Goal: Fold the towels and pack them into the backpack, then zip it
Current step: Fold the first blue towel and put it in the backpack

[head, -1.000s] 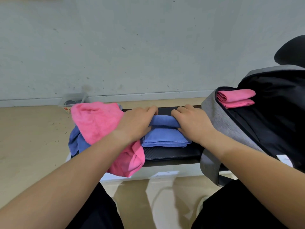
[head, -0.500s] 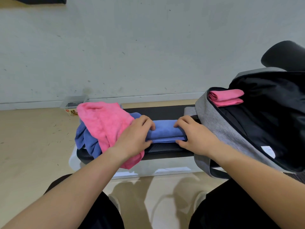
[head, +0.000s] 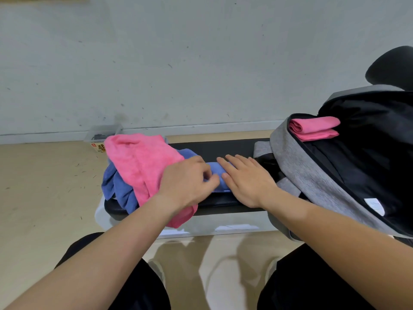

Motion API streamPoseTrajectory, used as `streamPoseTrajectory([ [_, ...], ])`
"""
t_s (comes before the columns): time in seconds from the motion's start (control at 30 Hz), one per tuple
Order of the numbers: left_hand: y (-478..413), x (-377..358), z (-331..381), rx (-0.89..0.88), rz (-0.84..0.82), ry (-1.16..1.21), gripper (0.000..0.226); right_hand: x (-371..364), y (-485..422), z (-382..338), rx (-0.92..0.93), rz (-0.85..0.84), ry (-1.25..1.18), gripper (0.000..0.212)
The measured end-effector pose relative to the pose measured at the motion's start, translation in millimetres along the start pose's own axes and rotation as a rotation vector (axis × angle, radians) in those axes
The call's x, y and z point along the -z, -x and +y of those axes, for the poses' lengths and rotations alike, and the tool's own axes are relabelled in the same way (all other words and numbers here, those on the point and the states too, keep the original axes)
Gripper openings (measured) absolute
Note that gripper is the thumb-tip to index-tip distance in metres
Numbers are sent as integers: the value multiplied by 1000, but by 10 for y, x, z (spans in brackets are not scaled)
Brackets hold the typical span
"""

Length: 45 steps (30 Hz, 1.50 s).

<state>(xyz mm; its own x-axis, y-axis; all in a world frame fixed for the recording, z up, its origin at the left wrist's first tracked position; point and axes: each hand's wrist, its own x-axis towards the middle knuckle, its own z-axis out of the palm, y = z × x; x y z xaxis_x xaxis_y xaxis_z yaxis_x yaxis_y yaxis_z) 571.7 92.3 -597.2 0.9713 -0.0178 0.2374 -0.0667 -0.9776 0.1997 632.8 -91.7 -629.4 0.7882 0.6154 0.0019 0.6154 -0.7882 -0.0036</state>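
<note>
The grey backpack (head: 312,175) is seen unchanged from half a second ago: open at the right end of the black bench (head: 223,146), black lining exposed, one folded pink towel (head: 312,128) tucked at its upper inner edge. The loose pink towel (head: 138,162) is still heaped over a crumpled blue towel (head: 118,189) on the bench's left end. The hands have been brought closer together. The right hand (head: 248,180), earlier curled at the towel's end, is now laid flat with fingers straight and pressed on the folded blue towel (head: 215,173). The left hand (head: 187,182) is curled, thumb and fingers pinched on that towel's left end. The folded towel is seen as a short, thick blue roll on the bench middle, just left of the backpack, mostly covered, only a strip showing between the two hands.
</note>
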Motion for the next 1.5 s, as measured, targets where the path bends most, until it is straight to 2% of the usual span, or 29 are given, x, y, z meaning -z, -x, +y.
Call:
streamPoseTrajectory([
  [0.07, -209, -33, 169, 111, 43, -46, 30, -7, -4, 5, 11, -8, 6, 75],
  [0.13, -395, -154, 291, 156, 65, -16, 27, -14, 1, -5, 15, -13, -8, 73],
  [0.23, -475, -421, 281, 117, -63, -48, 32, 17, 14, 25, -25, -70, -154, 63],
  [0.3, -436, -554, 199, 75, -62, -121, 36, 98, -6, 68, -62, -92, -273, 56],
  [0.4, -416, -588, 177, 51, -39, -140, 32, 170, -118, 69, -165, 0, -347, 40],
  [0.5, -411, -600, 176, 44, -55, -150, 30, 105, -205, -7, -205, 127, -235, 29],
  [0.63, -441, -654, 109, 26, -41, -87, 41, -122, -214, 52, -84, 233, -83, 49],
  [0.73, -458, -650, 56, -26, -66, 24, 61, -171, -248, 95, -100, 185, -57, 57],
  [0.83, -476, -673, 22, -16, -136, -18, 44, -188, -282, 87, -126, 131, -59, 56],
  [0.93, -464, -666, 86, 89, -142, -60, 34, -153, -282, 71, -171, 65, -57, 53],
  [1.1, -455, -649, 149, 176, -153, -55, 35, -108, -276, 4, -227, -2, -69, 55],
  [1.5, -471, -691, 135, 140, -164, -53, 44, -157, -321, 38, -212, -4, -93, 54],
])
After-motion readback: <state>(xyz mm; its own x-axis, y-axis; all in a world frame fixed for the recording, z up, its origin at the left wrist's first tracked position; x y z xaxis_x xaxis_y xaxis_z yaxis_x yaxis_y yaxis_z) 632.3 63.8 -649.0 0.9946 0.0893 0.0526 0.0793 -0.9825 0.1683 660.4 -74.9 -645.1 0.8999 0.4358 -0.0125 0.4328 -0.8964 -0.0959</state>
